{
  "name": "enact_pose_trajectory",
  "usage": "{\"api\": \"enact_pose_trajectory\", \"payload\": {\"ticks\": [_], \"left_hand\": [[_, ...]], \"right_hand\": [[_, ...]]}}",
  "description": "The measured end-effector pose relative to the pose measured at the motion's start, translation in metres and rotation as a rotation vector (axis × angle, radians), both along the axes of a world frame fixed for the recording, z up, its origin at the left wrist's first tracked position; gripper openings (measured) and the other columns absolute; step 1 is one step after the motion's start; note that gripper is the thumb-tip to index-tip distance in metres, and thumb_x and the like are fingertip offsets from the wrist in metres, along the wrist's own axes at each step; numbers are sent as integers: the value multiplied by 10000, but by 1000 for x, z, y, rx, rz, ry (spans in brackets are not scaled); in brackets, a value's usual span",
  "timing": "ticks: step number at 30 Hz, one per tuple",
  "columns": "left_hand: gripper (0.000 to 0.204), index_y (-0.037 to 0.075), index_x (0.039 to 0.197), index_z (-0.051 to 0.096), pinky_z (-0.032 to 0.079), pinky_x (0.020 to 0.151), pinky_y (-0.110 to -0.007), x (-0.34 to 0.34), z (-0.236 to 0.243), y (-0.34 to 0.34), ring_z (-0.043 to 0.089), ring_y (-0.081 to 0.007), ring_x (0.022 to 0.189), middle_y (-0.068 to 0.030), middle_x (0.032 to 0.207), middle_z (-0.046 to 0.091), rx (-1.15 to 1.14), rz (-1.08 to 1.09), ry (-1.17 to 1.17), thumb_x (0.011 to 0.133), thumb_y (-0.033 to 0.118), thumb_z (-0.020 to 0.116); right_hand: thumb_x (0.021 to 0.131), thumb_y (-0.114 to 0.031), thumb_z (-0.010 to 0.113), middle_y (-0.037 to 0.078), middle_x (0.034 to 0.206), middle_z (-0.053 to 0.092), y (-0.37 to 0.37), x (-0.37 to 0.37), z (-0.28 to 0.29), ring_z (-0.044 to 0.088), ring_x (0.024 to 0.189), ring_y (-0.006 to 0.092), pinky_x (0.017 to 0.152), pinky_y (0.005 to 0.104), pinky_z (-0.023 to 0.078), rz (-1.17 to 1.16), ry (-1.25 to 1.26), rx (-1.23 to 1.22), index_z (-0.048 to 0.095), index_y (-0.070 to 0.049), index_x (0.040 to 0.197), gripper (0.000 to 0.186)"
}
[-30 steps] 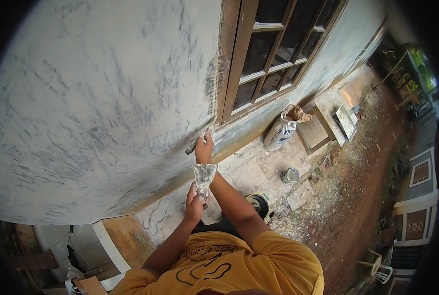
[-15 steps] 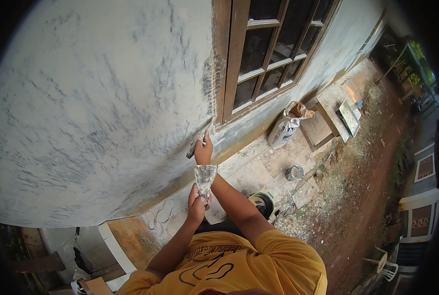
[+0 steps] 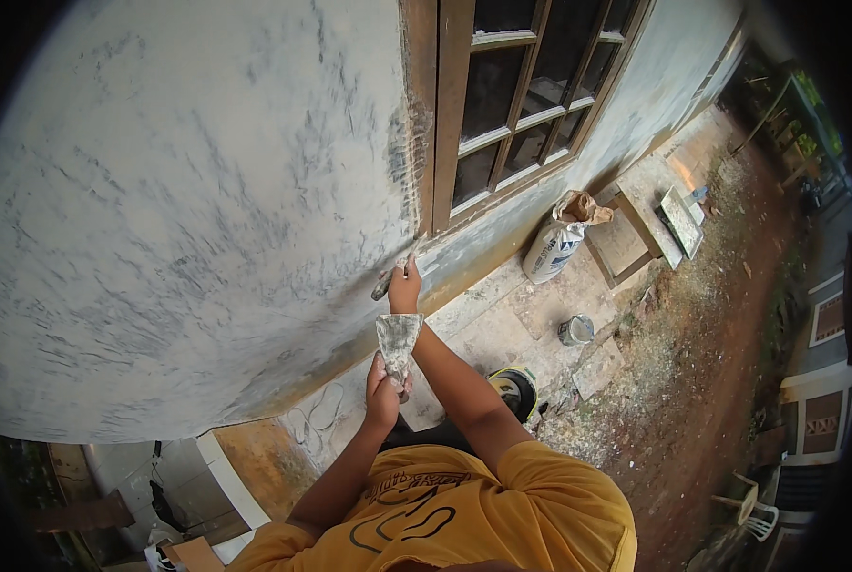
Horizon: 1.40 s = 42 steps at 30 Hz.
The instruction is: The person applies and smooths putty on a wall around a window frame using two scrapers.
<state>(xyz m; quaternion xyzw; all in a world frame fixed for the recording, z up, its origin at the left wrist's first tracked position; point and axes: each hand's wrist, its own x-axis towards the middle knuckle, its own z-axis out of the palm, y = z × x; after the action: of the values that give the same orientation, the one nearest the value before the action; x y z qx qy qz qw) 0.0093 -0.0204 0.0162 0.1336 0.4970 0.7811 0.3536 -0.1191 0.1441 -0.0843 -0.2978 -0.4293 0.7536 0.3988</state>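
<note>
My left hand is closed round the handle of a wide putty knife, its blade upright and smeared with pale filler. Farther out, my right hand grips a second small tool, apparently a scraper, of which a dark, smeared part juts out to the left; its working edge is hidden. This hand is close to the wall, just below the lower left corner of the wooden window frame. White patches with grey streaks cover the wall. I cannot tell whether the scraper touches it.
A bucket stands by my right arm, with a small tin beyond it. Farther off are an open paper sack against the wall, a low wooden table and a tray. A cord lies on the floor at left.
My right hand with the scraper has shifted slightly down and right, a little away from the window corner. My left hand holds the putty knife almost as before. The view has tilted slightly.
</note>
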Motion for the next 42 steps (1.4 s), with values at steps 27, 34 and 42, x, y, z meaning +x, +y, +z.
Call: {"api": "enact_pose_trajectory", "payload": {"ticks": [27,34,42], "left_hand": [[539,61,1200,407,433,733,-334,-20,-31,12,519,-198,757,-83,883,502,98,16,-218,665,-1,432],[590,91,1363,311,453,765,-325,-12,-22,22,533,-152,853,-55,1048,503,104,43,-240,793,-37,392],[624,106,1441,157,425,751,-254,-15,-48,12,491,-98,911,-47,1214,465,106,-217,102,862,-66,313]], "right_hand": [[875,-221,439,130,869,586,-18,250,82,527,545,183,483,276,448,738,4,-412,453,-16,1093,299],[910,-133,315,133,855,592,-33,267,115,540,550,180,489,265,459,837,-119,-380,418,27,1227,370],[903,-128,323,114,823,572,-29,270,141,518,538,177,475,274,442,912,-108,-526,412,31,1254,396]]}}
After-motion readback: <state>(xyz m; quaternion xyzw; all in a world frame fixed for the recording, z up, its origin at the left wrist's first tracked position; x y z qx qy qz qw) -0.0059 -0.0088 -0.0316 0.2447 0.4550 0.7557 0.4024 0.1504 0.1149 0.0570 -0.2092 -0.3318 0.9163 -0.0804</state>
